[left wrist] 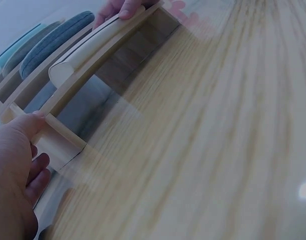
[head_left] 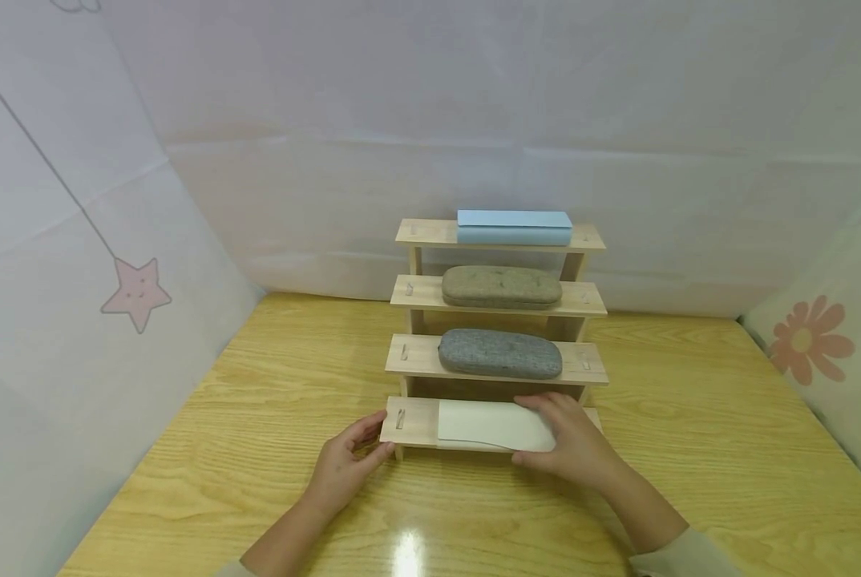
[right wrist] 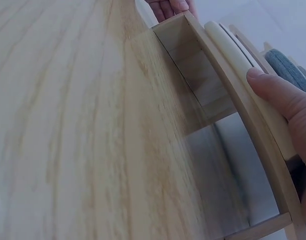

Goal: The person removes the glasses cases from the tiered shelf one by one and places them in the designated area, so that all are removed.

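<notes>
At lower centre, the left hand (head_left: 344,466) grips the wooden stand (head_left: 418,420), likely for steadiness; the right hand (head_left: 571,442) grasps the cream case (head_left: 484,425).

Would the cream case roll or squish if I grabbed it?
The cream case probably won't squish much, since it looks undented under the right hand. Its smooth surface may be slippery, and its rounded front might let it rock.

One blue case (head_left: 514,231), one green case (head_left: 501,287), one gray case (head_left: 499,353) and one cream case (head_left: 483,425) made four. One rack (head_left: 573,264) had four shelves (head_left: 414,353). One left hand (head_left: 345,466), one right hand (head_left: 573,442), one table (head_left: 257,417), one star (head_left: 138,293) and one red flower (head_left: 802,341) showed.
</notes>
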Demonstrator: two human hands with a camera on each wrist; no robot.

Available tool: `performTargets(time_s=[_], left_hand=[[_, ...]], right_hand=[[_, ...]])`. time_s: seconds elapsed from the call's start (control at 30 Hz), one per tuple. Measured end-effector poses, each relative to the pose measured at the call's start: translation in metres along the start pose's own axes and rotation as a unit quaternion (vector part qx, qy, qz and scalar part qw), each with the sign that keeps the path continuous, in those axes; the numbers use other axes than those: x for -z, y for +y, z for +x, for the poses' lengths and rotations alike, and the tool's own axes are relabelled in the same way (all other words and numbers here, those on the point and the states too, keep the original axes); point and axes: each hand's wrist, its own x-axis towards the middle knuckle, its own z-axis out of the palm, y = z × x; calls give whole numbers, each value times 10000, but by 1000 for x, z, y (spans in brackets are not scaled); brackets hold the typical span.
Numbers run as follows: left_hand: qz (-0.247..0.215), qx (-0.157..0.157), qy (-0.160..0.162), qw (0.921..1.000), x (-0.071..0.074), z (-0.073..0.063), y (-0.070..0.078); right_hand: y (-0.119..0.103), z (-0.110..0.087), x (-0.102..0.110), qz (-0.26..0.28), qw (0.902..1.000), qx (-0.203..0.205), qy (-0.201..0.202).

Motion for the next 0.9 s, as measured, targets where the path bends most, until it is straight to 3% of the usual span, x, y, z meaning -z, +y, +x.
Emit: performTargets(time_s=[0.47, 0.9], left_hand=[[-43, -89, 45, 9999, -1, 0, 1], [36, 47, 23, 10000, 0, 0, 1]], right_hand=[[1, -4, -4, 151, 9997, -29, 203], [-5, -7, 4, 261, 9986, -33, 457]])
